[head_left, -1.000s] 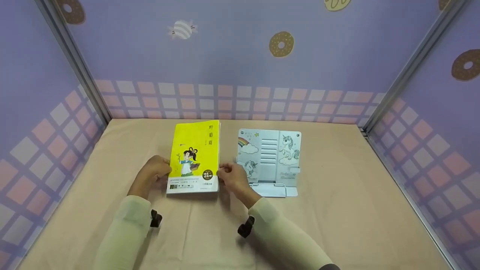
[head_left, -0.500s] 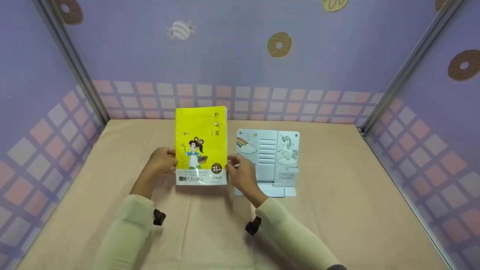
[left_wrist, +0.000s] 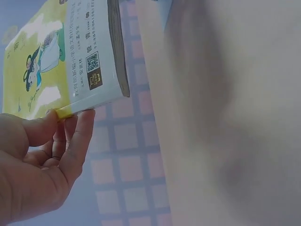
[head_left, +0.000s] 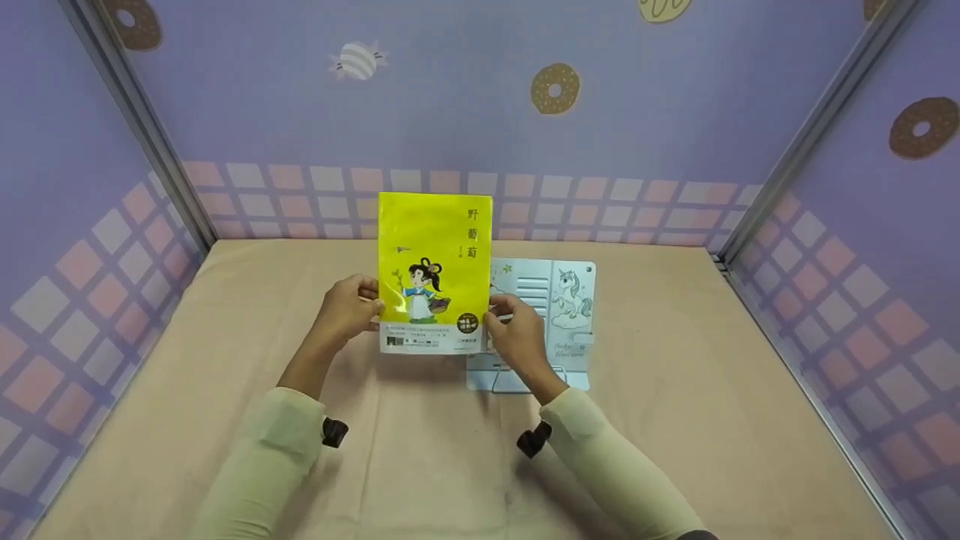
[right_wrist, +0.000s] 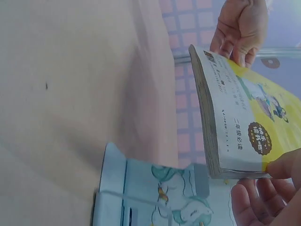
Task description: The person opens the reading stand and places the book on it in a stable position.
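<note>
A thick yellow book (head_left: 435,247) with a girl on its cover is held up off the cloth, front toward the head camera. My left hand (head_left: 349,309) pinches its left edge near the bottom; in the left wrist view the thumb (left_wrist: 42,128) lies on the cover and the fingers go beneath. At the opposite edge my right hand (head_left: 517,334) pinches the book between thumb and fingers, seen also in the right wrist view. Behind the right hand stands a pale blue book stand (head_left: 574,300) with unicorn pictures, its left part hidden by the book and hand.
A wire holder (head_left: 559,371) and a bottom ledge (head_left: 577,381) are at the front of the stand. Peach cloth (head_left: 675,420) covers the table. A purple wall with doughnut prints (head_left: 450,97) rises behind, and metal posts (head_left: 817,127) mark the corners.
Both hands have lifted the book from low over the cloth and carried it rightward, tilting it more upright. It now overlaps the left part of the stand, which has stayed put.
</note>
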A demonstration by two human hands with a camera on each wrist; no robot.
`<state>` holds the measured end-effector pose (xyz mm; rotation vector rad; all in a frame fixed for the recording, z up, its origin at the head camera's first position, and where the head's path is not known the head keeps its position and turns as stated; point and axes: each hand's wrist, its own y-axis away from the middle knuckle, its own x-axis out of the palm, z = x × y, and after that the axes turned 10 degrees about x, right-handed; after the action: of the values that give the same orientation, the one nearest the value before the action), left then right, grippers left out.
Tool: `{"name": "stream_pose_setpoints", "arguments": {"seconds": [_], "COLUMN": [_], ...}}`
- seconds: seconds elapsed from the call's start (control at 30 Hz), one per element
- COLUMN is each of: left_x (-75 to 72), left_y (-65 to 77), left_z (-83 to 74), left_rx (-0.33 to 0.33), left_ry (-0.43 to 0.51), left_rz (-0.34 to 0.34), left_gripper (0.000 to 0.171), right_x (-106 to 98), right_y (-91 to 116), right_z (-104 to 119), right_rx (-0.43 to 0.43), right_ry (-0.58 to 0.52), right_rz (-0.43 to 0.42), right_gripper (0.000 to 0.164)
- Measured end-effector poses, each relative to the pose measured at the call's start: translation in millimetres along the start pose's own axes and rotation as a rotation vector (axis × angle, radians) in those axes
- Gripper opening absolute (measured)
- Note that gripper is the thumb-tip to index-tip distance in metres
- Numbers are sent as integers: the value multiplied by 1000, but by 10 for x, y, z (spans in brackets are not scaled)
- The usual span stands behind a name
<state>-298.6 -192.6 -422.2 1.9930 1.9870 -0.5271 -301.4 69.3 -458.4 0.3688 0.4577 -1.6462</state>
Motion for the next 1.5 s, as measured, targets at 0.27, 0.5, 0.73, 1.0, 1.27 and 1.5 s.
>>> {"name": "stream_pose_setpoints", "arguments": {"seconds": [0.27,0.5,0.73,1.0,1.27,1.5], "left_x": [216,450,663,848,1025,1172], "left_y": [-45,-117,-183,-255,-326,-364], "left_z": [-138,-267,-336,-387,-448,-488], "left_rx": [71,140,182,212,237,244], "left_ry": [-20,-10,7,49,99,98], "left_rz": [-24,-35,-44,-62,-79,-69], "left_gripper": [24,21,21,20,19,19], "right_x": [-212,-408,-587,-775,-932,-1032], "right_y": [-86,-167,-222,-303,-352,-406], "right_z": [-84,-188,-293,-343,-396,-498], "right_rx": [43,56,120,118,136,147], "right_ry": [-20,-54,-42,-27,-43,-53], "right_rz": [-29,-71,-89,-133,-146,-185], "right_gripper": [24,21,24,24,23,24]}}
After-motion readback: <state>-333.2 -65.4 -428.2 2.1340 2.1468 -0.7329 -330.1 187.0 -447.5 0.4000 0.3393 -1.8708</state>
